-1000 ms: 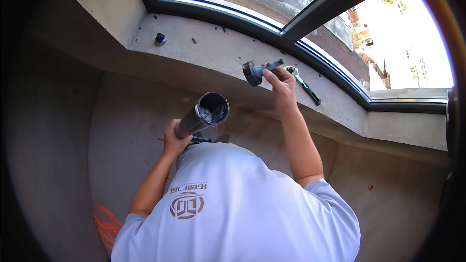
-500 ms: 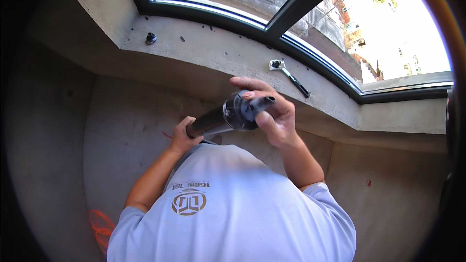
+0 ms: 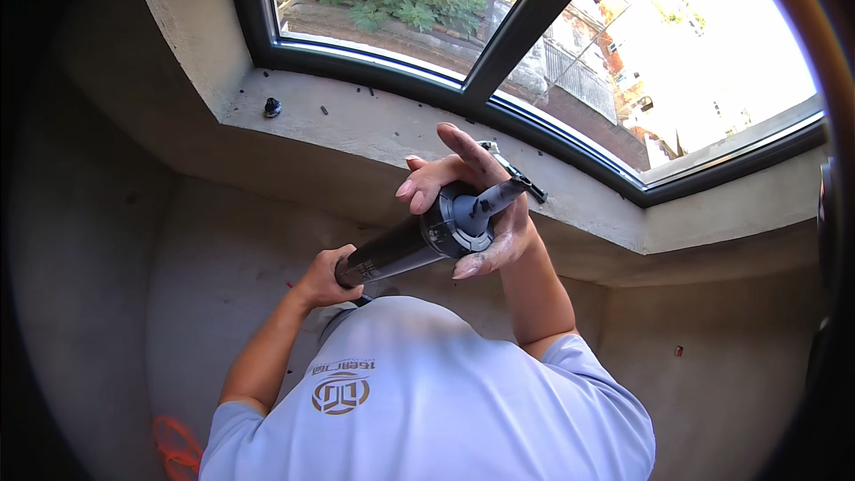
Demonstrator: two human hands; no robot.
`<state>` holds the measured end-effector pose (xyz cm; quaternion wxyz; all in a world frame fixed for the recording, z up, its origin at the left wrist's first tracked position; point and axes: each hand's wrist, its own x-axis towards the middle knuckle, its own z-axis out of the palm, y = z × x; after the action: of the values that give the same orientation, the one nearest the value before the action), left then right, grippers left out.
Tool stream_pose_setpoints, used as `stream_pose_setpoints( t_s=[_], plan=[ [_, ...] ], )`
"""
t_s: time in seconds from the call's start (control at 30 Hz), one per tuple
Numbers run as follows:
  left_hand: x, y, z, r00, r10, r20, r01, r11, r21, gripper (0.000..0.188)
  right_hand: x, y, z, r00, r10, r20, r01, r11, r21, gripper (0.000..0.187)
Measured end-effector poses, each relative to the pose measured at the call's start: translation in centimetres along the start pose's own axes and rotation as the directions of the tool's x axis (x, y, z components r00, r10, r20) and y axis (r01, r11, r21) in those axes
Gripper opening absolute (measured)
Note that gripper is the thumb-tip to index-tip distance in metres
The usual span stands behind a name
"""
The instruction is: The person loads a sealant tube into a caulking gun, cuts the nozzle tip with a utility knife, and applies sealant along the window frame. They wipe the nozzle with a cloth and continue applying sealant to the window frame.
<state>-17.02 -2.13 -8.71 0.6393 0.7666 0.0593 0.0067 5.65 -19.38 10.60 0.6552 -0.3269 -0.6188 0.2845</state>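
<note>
A black, tube-shaped caulking gun [image 3: 392,251] slants up across the front of my body, its grey nozzle [image 3: 488,205] at the upper right. My left hand [image 3: 326,278] is wrapped round the rear end of the barrel. At the front end, my right hand [image 3: 495,230] curves about the ringed collar [image 3: 456,224], thumb underneath and fingers over the top, one finger stretched out. Dark smears mark the nozzle tip and the right fingers. Behind that hand, a small dark-handled tool [image 3: 531,185] on the sill is largely covered.
Ahead runs a concrete window sill [image 3: 356,135] below a dark window frame [image 3: 356,67]. A small black lump [image 3: 272,108] and several black scraps lie on it. Bare walls flank the corner. An orange cord or hose [image 3: 176,447] is at the lower left.
My right hand has shifted from pinching near the nozzle to spreading round the collar. The gun's front end has turned slightly, and the view has tilted up toward the window.
</note>
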Motion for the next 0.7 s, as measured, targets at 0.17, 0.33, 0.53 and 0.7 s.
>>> stream_pose_setpoints(
  t_s=[0.17, 0.33, 0.53, 0.7],
  plan=[
    [-0.4, 3.8, -1.9, 0.944, -0.116, 0.31, 0.132, 0.991, -0.032, 0.04, 2.1, -2.3, -0.2, 0.988, -0.041, 0.146, 0.028, 0.996, 0.086, 0.128],
    [-1.2, 5.8, -1.4, 0.956, -0.062, 0.288, 0.092, 0.991, -0.093, 0.033, 3.2, -3.9, 0.1, 0.996, -0.077, 0.05, 0.074, 0.996, 0.056, 0.129],
    [-1.1, 5.8, 2.7, 0.949, 0.057, -0.31, 0.013, 0.976, 0.218, 0.031, 1.2, -4.7, 1.5, 0.776, 0.153, -0.612, -0.264, 0.96, -0.094, 0.118],
    [-0.9, 4.8, 3.4, 0.936, 0.072, -0.346, 0.019, 0.967, 0.254, 0.031, -0.7, -4.7, 1.3, 0.866, 0.083, -0.494, -0.07, 0.997, 0.045, 0.121]
  ],
)
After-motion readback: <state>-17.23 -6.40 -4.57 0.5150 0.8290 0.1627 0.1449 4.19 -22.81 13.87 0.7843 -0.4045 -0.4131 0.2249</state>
